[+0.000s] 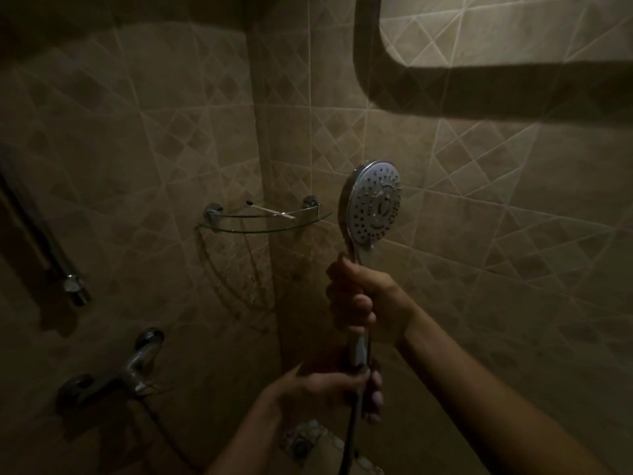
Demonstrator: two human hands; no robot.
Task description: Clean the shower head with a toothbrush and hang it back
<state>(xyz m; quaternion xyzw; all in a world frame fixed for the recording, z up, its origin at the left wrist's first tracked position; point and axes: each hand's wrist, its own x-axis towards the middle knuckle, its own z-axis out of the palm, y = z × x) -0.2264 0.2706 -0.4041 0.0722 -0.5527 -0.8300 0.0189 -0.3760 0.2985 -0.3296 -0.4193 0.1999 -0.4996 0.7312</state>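
A chrome shower head (375, 204) with a round, dotted spray face stands upright in the dim shower corner, its face turned toward me and to the right. My right hand (364, 299) is wrapped around its handle just below the head. My left hand (337, 385) grips the bottom end of the handle where the dark hose (349, 440) hangs down. A thin stick, possibly a toothbrush (270, 209), lies on the glass corner shelf (263, 224); the light is too poor to be sure.
Tiled walls meet in a corner behind the shower head. A chrome mixer tap (133, 368) is fixed low on the left wall, with a sliding rail and bracket (73, 286) above it. A dark frame (428, 84) crosses the upper right.
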